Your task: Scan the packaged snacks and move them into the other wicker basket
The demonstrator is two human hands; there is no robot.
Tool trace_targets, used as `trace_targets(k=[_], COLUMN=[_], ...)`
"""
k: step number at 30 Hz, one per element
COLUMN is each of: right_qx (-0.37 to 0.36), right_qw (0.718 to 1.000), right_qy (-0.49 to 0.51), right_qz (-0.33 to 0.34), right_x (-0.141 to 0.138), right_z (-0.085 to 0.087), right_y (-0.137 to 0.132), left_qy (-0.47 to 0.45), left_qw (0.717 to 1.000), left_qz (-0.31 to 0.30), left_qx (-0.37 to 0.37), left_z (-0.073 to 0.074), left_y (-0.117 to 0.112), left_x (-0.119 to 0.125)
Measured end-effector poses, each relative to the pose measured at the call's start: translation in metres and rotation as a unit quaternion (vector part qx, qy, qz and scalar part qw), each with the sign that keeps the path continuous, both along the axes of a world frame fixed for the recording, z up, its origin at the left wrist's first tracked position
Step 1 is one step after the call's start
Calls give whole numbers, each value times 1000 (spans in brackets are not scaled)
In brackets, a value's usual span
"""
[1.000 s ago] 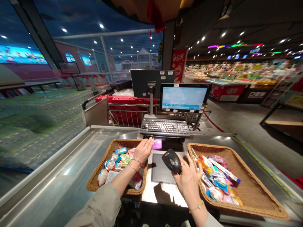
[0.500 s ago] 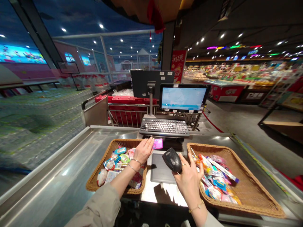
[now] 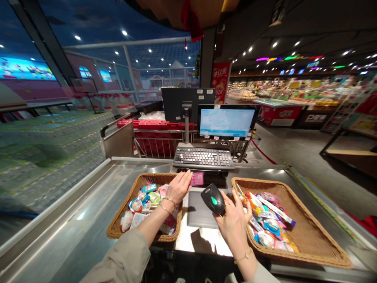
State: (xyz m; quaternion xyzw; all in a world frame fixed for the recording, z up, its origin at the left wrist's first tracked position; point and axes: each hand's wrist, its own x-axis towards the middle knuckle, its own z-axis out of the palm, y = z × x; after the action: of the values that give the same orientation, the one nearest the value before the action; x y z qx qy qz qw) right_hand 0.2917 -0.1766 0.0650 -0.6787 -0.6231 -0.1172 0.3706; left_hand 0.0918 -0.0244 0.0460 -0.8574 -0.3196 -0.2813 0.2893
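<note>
A small flat pink packet [image 3: 197, 179] is held at the fingertips of my left hand [image 3: 179, 188], with its printed side facing up. My right hand [image 3: 235, 215] grips a black barcode scanner [image 3: 212, 199], pointed toward the packet; a green light glows on top of it. Below my left forearm sits a wicker basket [image 3: 113, 225] of small packaged sweets [image 3: 136, 204]. Right of my right hand, a second wicker basket [image 3: 318, 232] holds more wrapped sweets [image 3: 269, 226] heaped at its left side.
A grey pad [image 3: 200, 216] lies on the metal counter [image 3: 85, 204] between the baskets. Behind it stand a keyboard [image 3: 203, 158], a lit screen [image 3: 227, 122] and a second, dark-backed monitor [image 3: 173, 104]. A metal cart [image 3: 153, 145] is beyond the counter.
A green light has come on atop the barcode scanner. The packet looks slightly tilted compared with before, and both hands stay nearly in place.
</note>
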Motion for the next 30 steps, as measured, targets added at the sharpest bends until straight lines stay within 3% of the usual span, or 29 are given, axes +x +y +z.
trace_targets(k=[5, 13, 22, 30], right_qx=[-14, -47, -75, -48], right_qw=[1000, 992, 980, 973], right_qy=[-13, -60, -68, -63], right_qz=[-18, -103, -171, -216], right_x=[4, 16, 32, 52], right_z=[-3, -5, -10, -15], right_y=[0, -5, -17, -33], left_qy=[0, -5, -15, -19], left_qw=[1000, 999, 997, 990], left_qz=[-4, -31, -78, -141], left_qx=[4, 9, 3, -15], left_z=[0, 0, 7, 10], left_y=[1, 5, 8, 10], left_x=[3, 20, 56, 93])
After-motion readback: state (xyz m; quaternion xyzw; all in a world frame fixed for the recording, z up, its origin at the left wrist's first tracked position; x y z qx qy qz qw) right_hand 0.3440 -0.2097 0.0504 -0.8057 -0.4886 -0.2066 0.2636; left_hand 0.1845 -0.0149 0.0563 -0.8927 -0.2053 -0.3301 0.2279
